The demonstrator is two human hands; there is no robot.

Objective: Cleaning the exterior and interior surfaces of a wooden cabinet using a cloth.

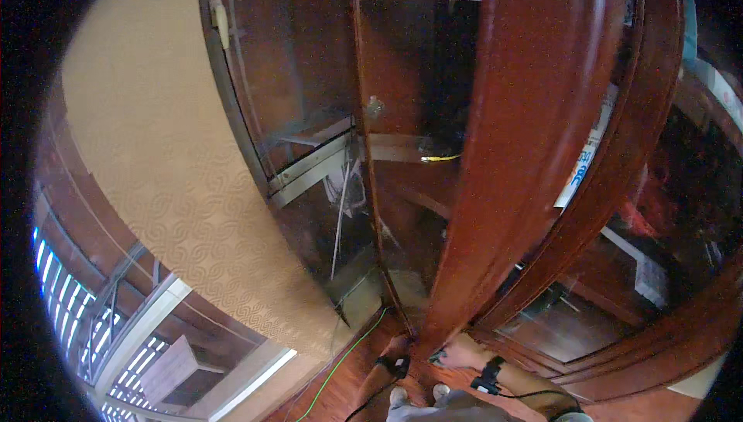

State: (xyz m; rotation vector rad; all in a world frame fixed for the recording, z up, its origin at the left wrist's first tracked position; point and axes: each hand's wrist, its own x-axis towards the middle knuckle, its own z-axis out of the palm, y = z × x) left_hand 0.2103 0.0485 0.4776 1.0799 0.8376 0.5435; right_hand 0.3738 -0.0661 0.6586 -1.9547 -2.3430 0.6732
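Observation:
In the head view, a tall reddish-brown glossy wooden panel (511, 103), perhaps a door edge or post, runs down toward my hands. My left hand (398, 343) is low at the left side of the panel's foot, partly in shadow; its fingers are too dark to make out. On the other side, my right hand (455, 353) bends inward by the panel's lower end, with a small dark greenish thing (437, 357) at its fingertips. Whether it grips that thing is unclear. Both wrists wear black straps with cables. Left of the panel stands dark reflective glass (418, 74) in a thin frame.
A beige patterned wall (191, 161) curves along the left, beside a cream handle (220, 21). A green cable (342, 358) crosses the reddish wood floor (377, 329). Right of the panel is more glass (586, 317) in wooden frames. A strip bearing writing (583, 158) is on the panel's right.

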